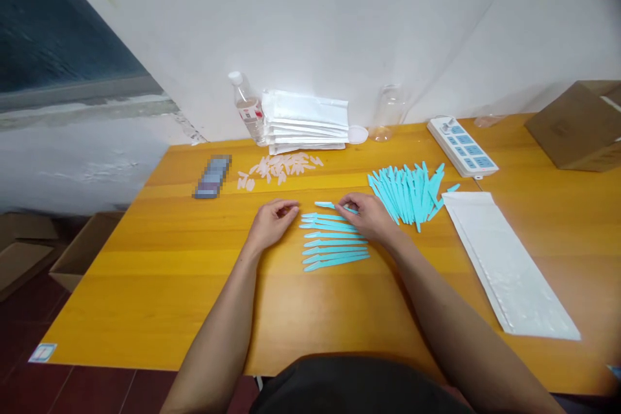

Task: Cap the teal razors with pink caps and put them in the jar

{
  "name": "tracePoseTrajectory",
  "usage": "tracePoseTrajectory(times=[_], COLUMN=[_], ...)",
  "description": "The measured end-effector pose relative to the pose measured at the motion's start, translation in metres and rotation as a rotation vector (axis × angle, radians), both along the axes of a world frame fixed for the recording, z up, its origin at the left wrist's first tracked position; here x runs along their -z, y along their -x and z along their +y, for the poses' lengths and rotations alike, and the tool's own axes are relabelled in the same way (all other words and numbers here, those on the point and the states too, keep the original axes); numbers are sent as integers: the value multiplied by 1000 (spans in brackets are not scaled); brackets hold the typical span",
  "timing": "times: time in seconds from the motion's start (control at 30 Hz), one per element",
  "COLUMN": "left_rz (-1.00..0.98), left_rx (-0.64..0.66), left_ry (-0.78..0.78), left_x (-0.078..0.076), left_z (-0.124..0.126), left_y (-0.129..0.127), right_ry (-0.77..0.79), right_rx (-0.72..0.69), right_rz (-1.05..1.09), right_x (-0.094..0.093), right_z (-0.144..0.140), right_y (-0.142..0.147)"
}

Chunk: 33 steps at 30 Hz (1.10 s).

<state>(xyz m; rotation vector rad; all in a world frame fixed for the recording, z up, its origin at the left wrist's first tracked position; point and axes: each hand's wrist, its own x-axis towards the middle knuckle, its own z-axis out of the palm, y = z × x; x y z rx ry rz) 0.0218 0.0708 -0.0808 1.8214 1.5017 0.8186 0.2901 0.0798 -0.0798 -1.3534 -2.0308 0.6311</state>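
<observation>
My right hand [365, 212] pinches a turquoise eyebrow razor [325, 205] by its handle, the blade end pointing left. The razor lies just beyond a row of several similar razors [334, 250], set side by side with their blade ends to the left. My left hand [274, 223] rests on the table left of the row, its thumb and fingers drawn together. Whatever may be between those fingertips is too small to make out. Behind my left hand lies a scatter of small translucent blade caps [284, 167]. Right of my right hand is a loose heap of turquoise razors [407, 191].
On the wooden table [184, 284] stand a plastic bottle [250, 110], stacked white packets [308, 119], a clear jar [389, 110] and a round lid [358, 134]. A phone [212, 176] lies left; a power strip [463, 145], white bag [514, 265] and cardboard box [577, 129] lie right.
</observation>
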Motion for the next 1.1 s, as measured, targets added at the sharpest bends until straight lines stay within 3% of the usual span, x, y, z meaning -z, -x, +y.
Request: tracePoseTrajectory(times=[0.17,0.33,0.7,1.1], left_rz=[48,13,70,224], left_rx=[57,128,192,381], left_ry=[-49,-48,-122,-38], left_x=[5,0,-2,-12], left_z=[-6,-8,-12,-17], left_y=[0,3,4,5], right_ry=[17,-75,-77,-140], right_rx=[-91,-167,-140,-153], right_rz=[-90,-142,-126,-69], right_x=[8,11,23,28], right_z=[16,11,1,1], right_y=[12,1,-9,-9])
